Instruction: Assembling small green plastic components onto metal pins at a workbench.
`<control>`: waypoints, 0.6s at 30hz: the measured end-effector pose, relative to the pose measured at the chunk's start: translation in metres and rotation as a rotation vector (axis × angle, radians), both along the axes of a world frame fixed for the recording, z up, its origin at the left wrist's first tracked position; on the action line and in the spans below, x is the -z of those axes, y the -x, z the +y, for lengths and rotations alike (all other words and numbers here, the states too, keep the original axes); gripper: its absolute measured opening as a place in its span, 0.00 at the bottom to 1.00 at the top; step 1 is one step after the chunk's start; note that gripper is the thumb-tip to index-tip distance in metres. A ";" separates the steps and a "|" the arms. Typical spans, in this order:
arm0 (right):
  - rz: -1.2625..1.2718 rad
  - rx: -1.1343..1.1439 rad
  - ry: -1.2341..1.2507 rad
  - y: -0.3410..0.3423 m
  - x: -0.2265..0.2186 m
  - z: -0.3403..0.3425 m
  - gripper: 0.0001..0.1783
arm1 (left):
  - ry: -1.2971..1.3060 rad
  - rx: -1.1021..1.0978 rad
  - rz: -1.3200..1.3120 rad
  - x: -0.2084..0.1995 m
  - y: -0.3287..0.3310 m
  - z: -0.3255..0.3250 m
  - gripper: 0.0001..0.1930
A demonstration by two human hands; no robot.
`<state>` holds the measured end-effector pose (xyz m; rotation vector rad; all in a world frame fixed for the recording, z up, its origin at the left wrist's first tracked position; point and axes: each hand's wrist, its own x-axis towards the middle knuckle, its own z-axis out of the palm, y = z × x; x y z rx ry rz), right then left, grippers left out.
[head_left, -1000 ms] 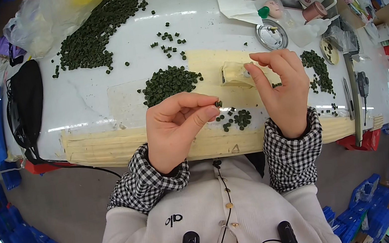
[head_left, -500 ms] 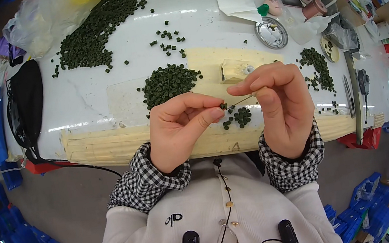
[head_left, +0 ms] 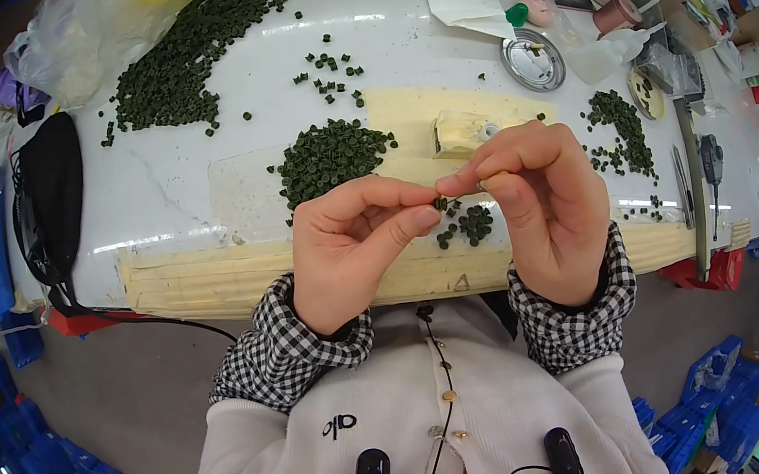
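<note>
My right hand has come in a little toward my left since half a second ago, so less of the thin rod shows between my fingertips. My left hand has hardly shifted: thumb and forefinger are pinched on one small dark green piece, at the tip of that grip. My right thumb and forefinger are closed on the rod, its near end at the piece; whether it has gone in, I can't fairly say, as my fingers crowd the spot.

I judge the piece very light and fairly stiff, small enough to roll or slip, so it's best held by its sides, close to the fingertips, leaving the end facing the rod free. The rod looks slender and might bend, so I'd grip it well back.

A loose cluster lies between my hands, a bigger heap just beyond my left, and a yellowish block beyond my right fingertips.
</note>
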<state>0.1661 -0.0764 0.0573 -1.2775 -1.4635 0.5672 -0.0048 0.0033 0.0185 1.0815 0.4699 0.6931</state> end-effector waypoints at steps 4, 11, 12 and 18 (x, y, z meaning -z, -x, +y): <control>0.100 0.038 -0.021 0.001 0.000 -0.001 0.08 | -0.006 0.006 0.015 -0.001 0.000 0.000 0.08; -0.114 0.532 -0.121 -0.020 0.016 0.006 0.05 | -0.041 -0.021 -0.011 0.006 0.002 0.001 0.08; -0.231 0.592 -0.108 -0.023 0.019 0.007 0.04 | -0.045 -0.032 -0.008 0.006 0.002 0.001 0.08; -0.554 0.488 -0.079 -0.032 0.027 0.012 0.04 | -0.043 -0.078 -0.004 0.003 0.000 0.001 0.08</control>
